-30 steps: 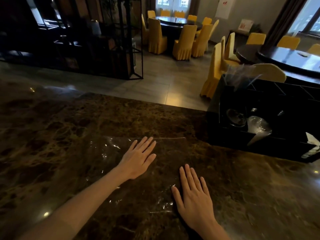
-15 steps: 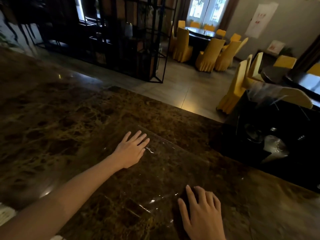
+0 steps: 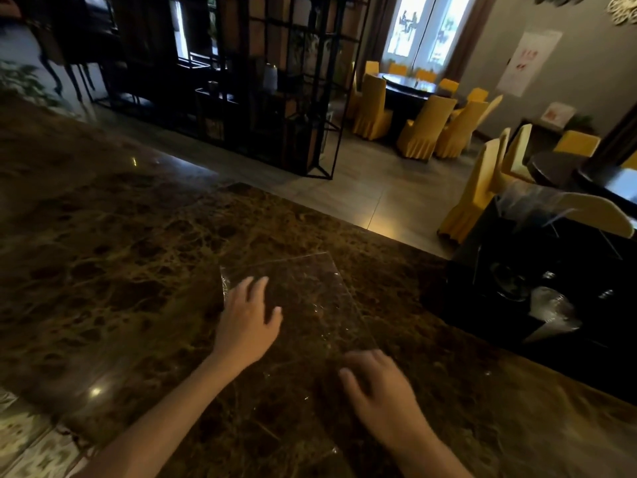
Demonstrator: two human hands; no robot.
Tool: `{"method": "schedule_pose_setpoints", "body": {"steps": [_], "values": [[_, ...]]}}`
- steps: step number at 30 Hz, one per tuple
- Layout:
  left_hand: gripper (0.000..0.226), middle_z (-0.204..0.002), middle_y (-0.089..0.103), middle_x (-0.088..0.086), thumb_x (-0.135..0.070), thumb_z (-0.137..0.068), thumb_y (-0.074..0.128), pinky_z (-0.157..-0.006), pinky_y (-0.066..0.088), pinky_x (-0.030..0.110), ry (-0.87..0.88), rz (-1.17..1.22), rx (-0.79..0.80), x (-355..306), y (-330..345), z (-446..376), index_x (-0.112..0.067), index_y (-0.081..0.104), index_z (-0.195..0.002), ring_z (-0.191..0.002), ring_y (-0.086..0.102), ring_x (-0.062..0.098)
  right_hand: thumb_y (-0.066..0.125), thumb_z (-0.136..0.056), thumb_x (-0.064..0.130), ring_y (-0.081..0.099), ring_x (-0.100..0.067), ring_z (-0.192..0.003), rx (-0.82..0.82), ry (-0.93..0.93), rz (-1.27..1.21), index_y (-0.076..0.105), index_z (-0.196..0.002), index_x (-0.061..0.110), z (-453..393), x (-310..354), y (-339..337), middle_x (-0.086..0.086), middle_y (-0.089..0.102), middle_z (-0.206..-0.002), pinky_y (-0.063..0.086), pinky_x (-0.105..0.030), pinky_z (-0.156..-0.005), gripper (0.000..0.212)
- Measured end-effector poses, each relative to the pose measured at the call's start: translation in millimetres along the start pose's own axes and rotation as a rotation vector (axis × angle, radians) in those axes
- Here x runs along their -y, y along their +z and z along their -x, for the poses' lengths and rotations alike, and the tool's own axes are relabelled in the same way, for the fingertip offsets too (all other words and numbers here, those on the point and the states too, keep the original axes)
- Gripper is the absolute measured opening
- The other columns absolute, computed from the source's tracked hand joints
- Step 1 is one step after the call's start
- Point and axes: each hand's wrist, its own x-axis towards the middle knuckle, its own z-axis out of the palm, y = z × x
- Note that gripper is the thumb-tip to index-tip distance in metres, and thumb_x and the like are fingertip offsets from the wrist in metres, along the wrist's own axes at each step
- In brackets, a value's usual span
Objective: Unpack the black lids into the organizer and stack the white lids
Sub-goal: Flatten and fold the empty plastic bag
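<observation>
1. Dark brown marbled desk [image 3: 113,257] across the lower frame, glossy, with small light reflections near its left edge.
2. Clear plastic bag [image 3: 310,305] lying flat on the desk near the middle, empty-looking, creased, its far corner pointing away toward the floor.
3. Left hand [image 3: 246,320] palm down on the bag's left part, fingers loosely spread and slightly curled, holding nothing, only pressing on the film.
4. Right hand [image 3: 381,391] palm down at the bag's near right edge, fingers bent and blurred; touching the plastic, but impossible to tell whether pinching it or just resting.
5. Black organizer [image 3: 482,270] at the right side of the desk, well apart from both hands, divided into compartments.
6. Inside the organizer: a dark round shape, likely one of the black lids [image 3: 510,282], in a left compartment; just right of it a crumpled clear plastic wrap [image 3: 551,310]; more clear film rising above the back wall.
7. White lids not made out anywhere in view.
8. Beyond the desk: tiled floor, a black metal shelf unit [image 3: 262,98], yellow-covered chairs [image 3: 424,129] around dark round tables.
</observation>
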Motion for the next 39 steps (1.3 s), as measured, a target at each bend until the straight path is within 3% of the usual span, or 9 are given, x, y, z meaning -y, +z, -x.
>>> {"method": "schedule_pose_setpoints", "body": {"steps": [4, 8, 10, 14, 18, 20, 23, 31, 39], "values": [[0.077, -0.155, 0.035, 0.013, -0.042, -0.092, 0.066, -0.106, 0.046, 0.047, -0.556, 0.477, 0.111, 31.9, -28.4, 18.6, -0.019, 0.025, -0.154, -0.135, 0.045, 0.032, 0.062, -0.1, 0.041, 0.055, -0.011, -0.115, -0.044, 0.259, -0.217, 0.042, -0.151, 0.023, -68.6, -19.5, -19.9, -0.004, 0.05, -0.146, 0.053, -0.029, -0.097, 0.058], [0.08, -0.141, 0.048, 0.012, -0.023, -0.088, 0.075, -0.077, 0.058, 0.035, -0.723, 0.897, 0.121, 30.5, -36.9, 25.2, -0.018, 0.028, -0.153, -0.106, 0.059, 0.023, 0.07, -0.096, 0.033, 0.065, -0.016, -0.105, 0.131, 0.39, -0.421, 0.03, -0.155, 0.016, -117.2, -19.7, -22.0, -0.01, 0.051, -0.144, 0.054, -0.021, -0.067, 0.073], [0.08, -0.123, 0.058, 0.01, -0.021, -0.085, 0.078, -0.077, 0.057, 0.034, -0.693, 0.912, 0.147, 32.1, -35.5, 26.4, -0.015, 0.032, -0.151, -0.101, 0.062, 0.021, 0.076, -0.092, 0.029, 0.067, -0.013, -0.089, 0.184, 0.393, -0.457, 0.04, -0.148, 0.013, -128.7, -16.3, -23.4, -0.002, 0.061, -0.12, 0.053, -0.021, -0.059, 0.068], [0.061, -0.106, 0.069, 0.005, -0.017, -0.081, 0.081, -0.067, 0.048, 0.031, -0.602, 0.851, 0.175, 36.5, -38.7, 25.1, -0.014, 0.052, -0.135, -0.091, 0.063, 0.02, 0.08, -0.088, 0.024, 0.075, -0.009, -0.067, 0.265, 0.359, -0.567, 0.071, -0.115, 0.011, -131.2, -19.6, -33.5, 0.002, 0.078, -0.084, 0.054, -0.019, -0.051, 0.031], [0.016, -0.098, 0.074, -0.002, -0.022, -0.085, 0.078, -0.059, 0.045, 0.024, -0.42, 0.695, 0.284, 39.0, -41.4, 25.1, -0.029, 0.075, -0.099, -0.079, 0.059, 0.015, 0.075, -0.091, 0.016, 0.077, -0.014, -0.088, 0.195, 0.255, -0.677, 0.078, -0.103, 0.015, -122.8, -29.7, -45.6, -0.002, 0.08, -0.098, 0.059, -0.023, -0.069, 0.012], [0.009, -0.093, 0.075, -0.003, -0.023, -0.089, 0.074, -0.057, 0.047, 0.02, -0.338, 0.65, 0.27, 40.2, -42.9, 23.7, -0.03, 0.077, -0.092, -0.08, 0.064, 0.014, 0.076, -0.089, 0.019, 0.074, -0.02, -0.099, 0.18, 0.198, -0.722, 0.078, -0.103, 0.016, -117.2, -33.7, -53.7, -0.006, 0.077, -0.107, 0.058, -0.031, -0.083, 0.015], [0.009, -0.09, 0.076, 0.0, -0.022, -0.092, 0.071, -0.059, 0.052, 0.017, -0.254, 0.655, 0.232, 40.6, -48.7, 20.1, -0.029, 0.077, -0.092, -0.084, 0.07, 0.014, 0.079, -0.077, 0.029, 0.073, -0.025, -0.099, 0.159, 0.161, -0.811, 0.077, -0.107, 0.015, -108.8, -43.5, -65.0, -0.011, 0.077, -0.109, 0.059, -0.034, -0.083, 0.033], [0.01, -0.099, 0.079, -0.005, -0.019, -0.098, 0.061, -0.073, 0.061, 0.031, -0.174, 0.767, 0.198, 44.0, -49.5, 12.7, -0.023, 0.067, -0.104, -0.088, 0.076, 0.015, 0.074, -0.091, 0.015, 0.078, -0.023, -0.089, 0.124, 0.118, -0.887, 0.067, -0.122, 0.022, -91.2, -64.0, -68.0, -0.009, 0.08, -0.094, 0.061, -0.025, -0.072, 0.033], [0.058, -0.105, 0.079, -0.004, -0.013, -0.081, 0.081, -0.083, 0.058, 0.028, -0.061, 0.783, 0.317, 35.2, -48.0, 7.7, -0.034, 0.052, -0.128, -0.096, 0.075, 0.013, 0.073, -0.091, 0.014, 0.079, -0.023, -0.085, -0.1, 0.081, -0.95, 0.055, -0.126, 0.032, -77.6, -63.4, -75.5, -0.008, 0.08, -0.094, 0.061, -0.025, -0.066, 0.043]]}}
